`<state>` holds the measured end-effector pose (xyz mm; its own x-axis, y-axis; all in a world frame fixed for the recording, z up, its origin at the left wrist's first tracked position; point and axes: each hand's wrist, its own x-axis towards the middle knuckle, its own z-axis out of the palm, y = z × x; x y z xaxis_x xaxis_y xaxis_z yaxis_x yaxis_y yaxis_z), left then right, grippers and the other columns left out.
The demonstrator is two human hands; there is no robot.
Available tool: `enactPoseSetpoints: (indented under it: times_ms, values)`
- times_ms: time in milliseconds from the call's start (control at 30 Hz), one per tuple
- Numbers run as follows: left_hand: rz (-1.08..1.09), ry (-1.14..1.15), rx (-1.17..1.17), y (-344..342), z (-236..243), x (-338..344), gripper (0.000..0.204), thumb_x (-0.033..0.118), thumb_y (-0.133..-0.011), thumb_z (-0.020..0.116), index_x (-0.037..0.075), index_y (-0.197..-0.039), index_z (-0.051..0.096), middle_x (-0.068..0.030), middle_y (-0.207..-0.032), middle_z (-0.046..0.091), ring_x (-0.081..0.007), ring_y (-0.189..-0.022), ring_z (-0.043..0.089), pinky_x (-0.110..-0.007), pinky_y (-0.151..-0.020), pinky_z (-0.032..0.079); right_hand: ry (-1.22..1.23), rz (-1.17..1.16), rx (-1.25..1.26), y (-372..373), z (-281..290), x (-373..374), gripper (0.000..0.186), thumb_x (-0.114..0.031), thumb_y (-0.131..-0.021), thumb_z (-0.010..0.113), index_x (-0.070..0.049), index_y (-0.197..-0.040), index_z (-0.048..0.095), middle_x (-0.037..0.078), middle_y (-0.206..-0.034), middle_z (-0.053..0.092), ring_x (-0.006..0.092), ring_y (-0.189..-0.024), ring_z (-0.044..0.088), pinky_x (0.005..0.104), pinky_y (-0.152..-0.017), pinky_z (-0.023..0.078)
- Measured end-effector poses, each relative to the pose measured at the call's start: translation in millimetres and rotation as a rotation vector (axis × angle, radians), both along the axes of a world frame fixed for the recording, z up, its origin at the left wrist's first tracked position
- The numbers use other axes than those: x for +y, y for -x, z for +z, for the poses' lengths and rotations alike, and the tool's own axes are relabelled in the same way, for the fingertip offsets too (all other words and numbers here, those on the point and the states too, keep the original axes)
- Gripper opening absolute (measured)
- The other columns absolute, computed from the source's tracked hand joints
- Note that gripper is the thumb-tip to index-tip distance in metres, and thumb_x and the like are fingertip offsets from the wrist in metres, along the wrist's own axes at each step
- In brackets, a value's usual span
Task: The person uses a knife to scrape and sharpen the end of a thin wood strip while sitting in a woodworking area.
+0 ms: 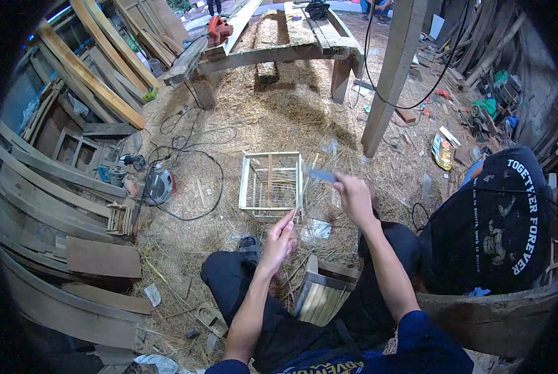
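While long pale wooden planks lean along the left wall, a rounded grey-and-black machine sits on the shavings-strewn floor, with a looping black cable just beside it. Farther back, a red power tool rests at the left part of a rough wooden bench. In the middle, a small rectangular cage of pale wooden sticks and thin bars stands on the floor in front of the person. The left hand is at its near right corner, thumb and fingers drawn close together; whether they pinch a thin strip is too small to tell. Between the person's legs is an open-topped wooden box. A flat grey-bladed knife points left toward the cage's right side, its blade blurred. The right hand has its fingers curled closed around the knife's handle. Beyond stands a square wooden post, and at the far right a second person in a black printed shirt bends forward.
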<state>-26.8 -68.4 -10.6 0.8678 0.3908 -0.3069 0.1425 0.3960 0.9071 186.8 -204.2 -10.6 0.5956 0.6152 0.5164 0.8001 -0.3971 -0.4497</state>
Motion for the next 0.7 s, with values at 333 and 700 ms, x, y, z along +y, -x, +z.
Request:
enactPoseSetpoints:
  times_ms: [333, 700]
  values:
    - [-0.018, -0.204, -0.032, 2, 2, -4, 0.041, 0.019, -0.106, 0.049, 0.010, -0.146, 0.049, 0.0109, -0.068, 0.034, -0.0008, -0.053, 0.031, -0.021, -0.045, 0.028, -0.156, 0.087, 0.105, 8, 14, 16, 0.020, -0.018, -0.093, 0.060, -0.003, -0.103, 0.069, 0.017, -0.089, 0.067, 0.0357, -0.085, 0.063, 0.0445, -0.077, 0.048]
    - [0.005, -0.004, -0.048, -4, 3, -4, 0.046, 0.016, -0.105, 0.050, 0.010, -0.150, 0.042, 0.0100, -0.067, 0.031, -0.0017, -0.049, 0.027, -0.020, -0.043, 0.022, -0.100, 0.183, 0.449, 10, 8, 14, 0.023, -0.022, -0.098, 0.056, -0.004, -0.109, 0.065, 0.020, -0.093, 0.066, 0.0388, -0.086, 0.064, 0.0464, -0.074, 0.049]
